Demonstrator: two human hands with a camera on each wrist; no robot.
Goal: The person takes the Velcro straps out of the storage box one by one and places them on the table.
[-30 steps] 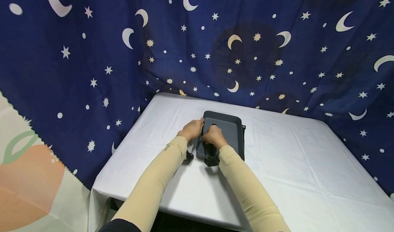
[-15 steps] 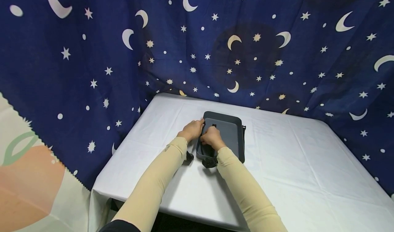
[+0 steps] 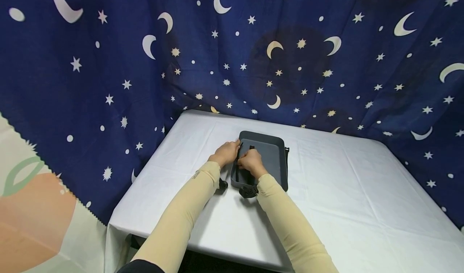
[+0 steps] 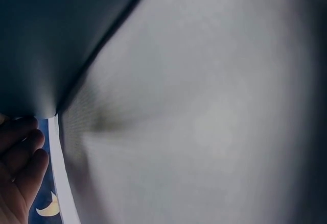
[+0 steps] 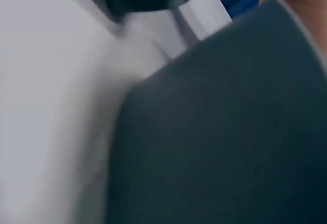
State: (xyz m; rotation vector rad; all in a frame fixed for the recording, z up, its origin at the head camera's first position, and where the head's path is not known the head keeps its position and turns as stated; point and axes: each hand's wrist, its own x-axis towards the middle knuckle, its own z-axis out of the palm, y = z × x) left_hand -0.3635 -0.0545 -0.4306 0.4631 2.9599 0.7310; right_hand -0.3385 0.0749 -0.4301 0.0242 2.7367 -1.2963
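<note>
A dark grey rectangular tray (image 3: 270, 160) with raised walls sits on the table. My left hand (image 3: 227, 152) grips its left wall near the far corner, thumb at the rim. In the left wrist view, bent fingers (image 4: 25, 155) show against the dark tray wall (image 4: 61, 50). Over the tray's left side is my right hand (image 3: 251, 161), its curled fingers pinching a thin black strip (image 3: 237, 174) that runs along that wall; the fingertips are partly hidden. A small black piece (image 3: 251, 147) shows just beyond the knuckles.
A black strap with a clip (image 3: 287, 150) hangs on the tray's right outer side. White cloth covers the table (image 3: 344, 192). A blue curtain (image 3: 203, 47) with moons and stars stands behind it. A dark wrist camera (image 3: 248, 191) hangs by the tray's near edge.
My right hand shifts slightly left, then a little back to the right, staying at the tray's left wall. The left hand and the tray keep their places.
</note>
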